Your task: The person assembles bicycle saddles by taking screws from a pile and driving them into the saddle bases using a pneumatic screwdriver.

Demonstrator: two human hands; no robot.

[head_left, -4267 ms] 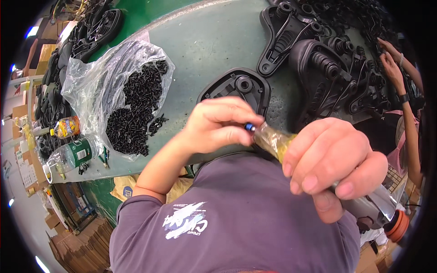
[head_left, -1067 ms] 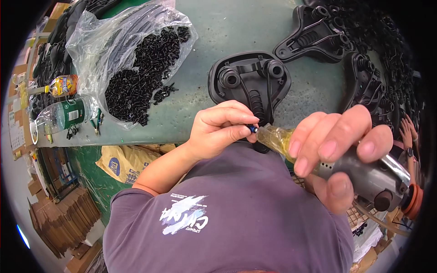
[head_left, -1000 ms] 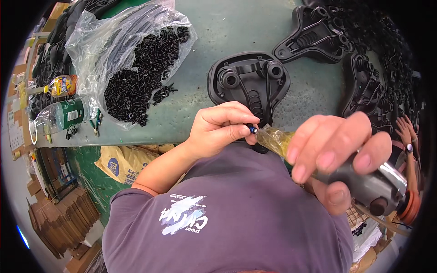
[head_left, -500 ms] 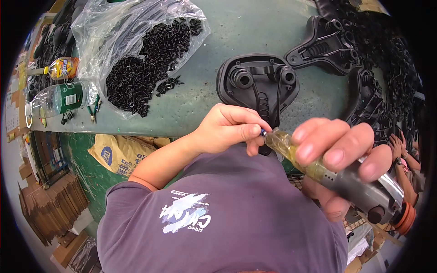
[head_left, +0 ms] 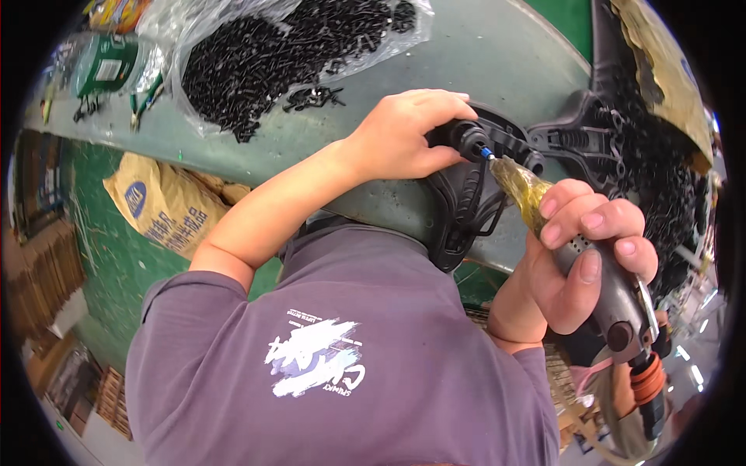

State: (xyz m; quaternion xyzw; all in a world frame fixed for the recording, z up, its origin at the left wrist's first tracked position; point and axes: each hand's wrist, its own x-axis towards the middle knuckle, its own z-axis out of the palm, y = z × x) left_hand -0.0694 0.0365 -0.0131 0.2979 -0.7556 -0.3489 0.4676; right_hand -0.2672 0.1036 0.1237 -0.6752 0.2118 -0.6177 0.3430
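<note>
A black bicycle saddle (head_left: 452,233) lies underside up at the table's front edge, turned at an angle. My left hand (head_left: 400,140) grips its wide end, with the fingers over the far rim and the thumb near a round socket (head_left: 468,138). In my right hand (head_left: 594,241) is an air screwdriver (head_left: 618,303) with a grey body, clear yellowish wrap round its nose and an orange fitting at its back. Its blue-ringed bit (head_left: 487,153) points into that socket. Whether a screw sits on the tip is hidden.
A clear plastic bag (head_left: 416,35) holds a heap of black screws (head_left: 256,70), with a few loose screws (head_left: 313,98) beside it. More black saddles (head_left: 575,140) crowd the right side. Pliers (head_left: 144,101) and a green-labelled bottle (head_left: 105,66) are at left; a paper sack (head_left: 167,206) lies below the table.
My left hand has left the bit's tip and taken hold of the saddle, which has turned. The screwdriver's bit has moved up and right to the saddle's socket. The view has shifted.
</note>
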